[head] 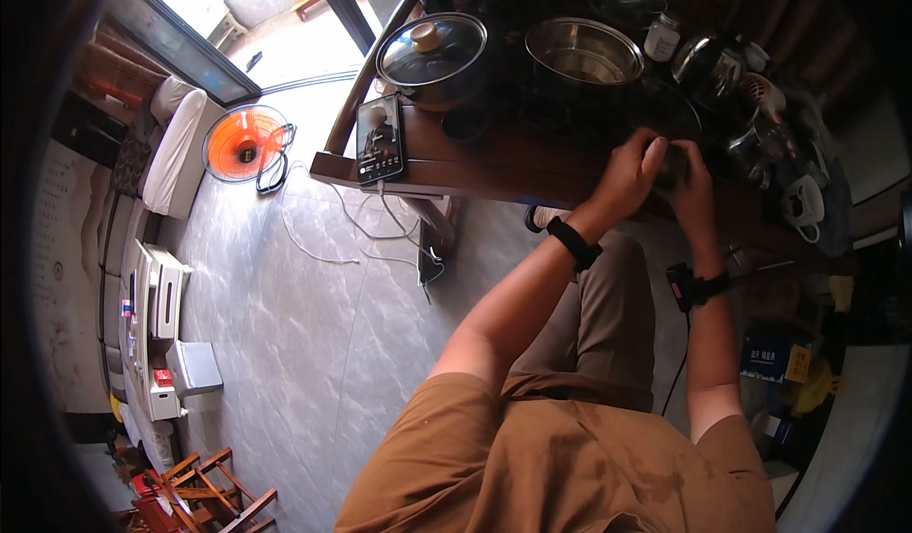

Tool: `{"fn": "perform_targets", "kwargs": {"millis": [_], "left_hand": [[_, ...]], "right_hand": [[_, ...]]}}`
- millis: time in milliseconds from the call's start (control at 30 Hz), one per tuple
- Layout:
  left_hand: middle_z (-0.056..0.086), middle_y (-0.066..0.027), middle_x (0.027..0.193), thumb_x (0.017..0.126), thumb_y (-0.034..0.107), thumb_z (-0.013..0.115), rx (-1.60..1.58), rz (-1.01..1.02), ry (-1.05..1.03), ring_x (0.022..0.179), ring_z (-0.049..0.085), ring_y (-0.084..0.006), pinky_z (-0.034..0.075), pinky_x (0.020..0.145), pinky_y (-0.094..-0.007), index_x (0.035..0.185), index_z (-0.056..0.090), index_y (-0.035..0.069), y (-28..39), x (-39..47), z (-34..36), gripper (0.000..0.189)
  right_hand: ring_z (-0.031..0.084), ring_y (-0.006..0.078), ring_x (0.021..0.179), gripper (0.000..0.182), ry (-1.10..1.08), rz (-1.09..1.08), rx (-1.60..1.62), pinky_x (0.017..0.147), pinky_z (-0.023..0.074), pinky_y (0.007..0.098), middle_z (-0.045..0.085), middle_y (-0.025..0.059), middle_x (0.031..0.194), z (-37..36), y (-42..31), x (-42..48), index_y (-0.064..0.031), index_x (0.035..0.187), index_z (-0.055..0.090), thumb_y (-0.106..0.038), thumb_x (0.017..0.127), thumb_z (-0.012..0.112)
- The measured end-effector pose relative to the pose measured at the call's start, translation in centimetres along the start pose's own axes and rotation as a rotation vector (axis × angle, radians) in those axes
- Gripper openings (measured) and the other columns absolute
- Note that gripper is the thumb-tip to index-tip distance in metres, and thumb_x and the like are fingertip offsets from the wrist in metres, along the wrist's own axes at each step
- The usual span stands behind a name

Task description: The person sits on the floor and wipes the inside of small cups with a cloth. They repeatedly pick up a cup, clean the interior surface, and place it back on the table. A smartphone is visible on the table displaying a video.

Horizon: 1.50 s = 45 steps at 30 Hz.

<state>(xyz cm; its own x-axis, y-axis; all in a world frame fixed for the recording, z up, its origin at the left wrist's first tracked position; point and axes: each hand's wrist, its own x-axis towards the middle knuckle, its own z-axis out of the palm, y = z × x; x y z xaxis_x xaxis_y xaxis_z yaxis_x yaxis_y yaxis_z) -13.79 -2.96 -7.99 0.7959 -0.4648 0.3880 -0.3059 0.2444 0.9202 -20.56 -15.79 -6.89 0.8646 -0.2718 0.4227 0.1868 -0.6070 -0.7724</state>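
Over the front edge of a dark wooden table (491, 166), my left hand (630, 173) and my right hand (695, 184) are close together around a small dark object (671, 168), too dim and blurred to name. Both hands seem to hold it. Behind them on the table stands an uncovered metal pot (584, 52). To its left is a pot with a glass lid (431, 52) and a light knob. A phone (380, 137) with a lit screen leans at the table's left end, a white cable plugged in below.
A white-capped jar (662, 36), a shiny metal kettle (705, 66) and a white cup (804, 205) crowd the table's right side. An orange fan (248, 145) stands on the tiled floor at left, with loose cables nearby. Wooden folding stools (214, 494) lie at lower left.
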Motion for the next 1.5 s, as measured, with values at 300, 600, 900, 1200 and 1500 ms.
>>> {"fn": "perform_targets", "kwargs": {"millis": [300, 600, 900, 1200, 1500], "left_hand": [[0.061, -0.0167, 0.077, 0.099, 0.035, 0.049, 0.188, 0.254, 0.142, 0.070, 0.063, -0.0287, 0.049, 0.061, -0.0369, 0.106, 0.053, -0.001, 0.1, 0.8, 0.6, 0.037], [0.063, -0.0200, 0.078, 0.098, 0.035, 0.050, 0.196, 0.024, -0.008, 0.075, 0.064, -0.0339, 0.049, 0.066, -0.0392, 0.110, 0.052, -0.002, -0.2, 1.6, -0.3, 0.039], [0.062, -0.0224, 0.086, 0.099, 0.035, 0.049, 0.209, 0.276, 0.146, 0.083, 0.064, -0.0326, 0.048, 0.069, -0.0380, 0.104, 0.054, -0.003, -0.5, 1.1, 0.9, 0.038], [0.059, -0.0229, 0.078, 0.099, 0.032, 0.049, 0.174, -0.076, 0.027, 0.078, 0.064, -0.0318, 0.047, 0.067, -0.0388, 0.103, 0.054, -0.002, -0.2, 1.6, -0.1, 0.035], [0.062, -0.0214, 0.093, 0.096, 0.031, 0.055, 0.187, 0.279, 0.156, 0.085, 0.062, -0.0332, 0.048, 0.075, -0.0367, 0.105, 0.056, -0.003, 0.0, 1.0, 0.9, 0.036]], "right_hand": [[0.063, 0.0313, 0.099, 0.021, 0.088, -0.016, -0.036, 0.081, 0.0471, 0.0353, 0.062, 0.0191, 0.103, 0.6, 2.2, 0.9, -0.0012, 0.114, 0.051, -0.004, 0.094, 0.044], [0.064, 0.0320, 0.095, 0.020, 0.050, -0.033, -0.041, 0.080, 0.0475, 0.0360, 0.062, 0.0203, 0.102, 0.7, 0.6, 1.1, -0.0019, 0.114, 0.051, -0.006, 0.096, 0.044], [0.062, 0.0389, 0.101, 0.023, 0.063, -0.008, 0.026, 0.082, 0.0480, 0.0387, 0.062, 0.0233, 0.103, 0.6, 2.8, 1.2, -0.0013, 0.115, 0.051, -0.003, 0.094, 0.042], [0.062, 0.0383, 0.100, 0.024, 0.023, -0.020, -0.087, 0.081, 0.0481, 0.0382, 0.062, 0.0225, 0.104, 0.8, 0.6, 1.1, -0.0025, 0.116, 0.051, -0.002, 0.093, 0.043], [0.064, 0.0322, 0.097, 0.021, -0.005, -0.042, 0.104, 0.080, 0.0469, 0.0344, 0.063, 0.0209, 0.104, 0.4, 3.3, 1.8, -0.0010, 0.114, 0.053, -0.006, 0.095, 0.045]]}}
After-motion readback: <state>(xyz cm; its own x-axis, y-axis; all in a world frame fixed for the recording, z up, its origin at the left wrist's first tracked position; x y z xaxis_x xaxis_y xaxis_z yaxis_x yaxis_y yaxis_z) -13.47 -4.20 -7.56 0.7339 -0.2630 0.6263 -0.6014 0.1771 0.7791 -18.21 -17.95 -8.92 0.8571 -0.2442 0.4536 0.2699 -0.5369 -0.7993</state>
